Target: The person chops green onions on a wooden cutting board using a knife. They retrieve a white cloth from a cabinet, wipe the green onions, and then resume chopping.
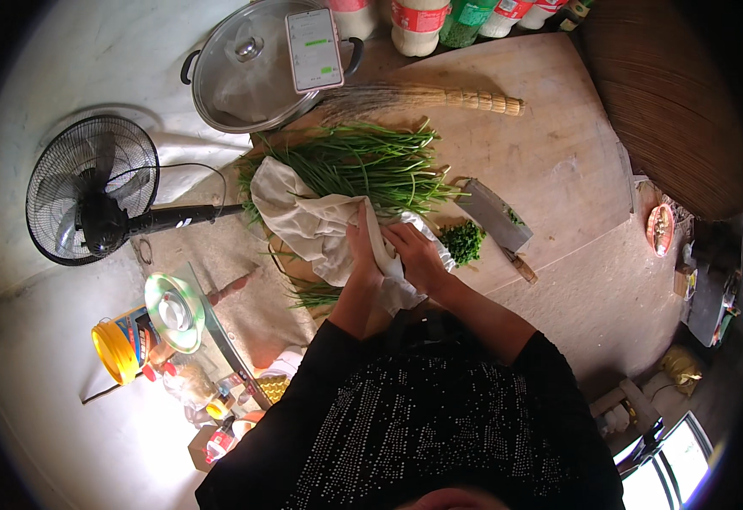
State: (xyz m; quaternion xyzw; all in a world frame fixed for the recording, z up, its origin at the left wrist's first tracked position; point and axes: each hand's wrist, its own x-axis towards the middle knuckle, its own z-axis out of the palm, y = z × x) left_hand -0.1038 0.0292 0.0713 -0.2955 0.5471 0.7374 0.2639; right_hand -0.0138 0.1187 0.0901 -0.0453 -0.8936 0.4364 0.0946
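Observation:
A crumpled off-white cloth [295,223] lies over part of a heap of green garlic chives [371,162]. My left hand [363,248] grips a fold of this cloth, its fingers partly hidden by the fabric. Pressed against the other side of the same fold, my right hand [417,258] has its fingers bent around the cloth. A small pile of chopped greens [463,242] sits just right of that hand. Beyond it, a cleaver [495,213] with a wooden handle rests on the wooden board [556,140], with green bits stuck to its blade.
A straw whisk broom [473,100] lies behind the chives. At the back left stands a lidded metal pot [237,76] with a smartphone [315,51] on its lid. Several filled plastic bottles [419,25] line the far edge. A black fan [94,191] is at the left.

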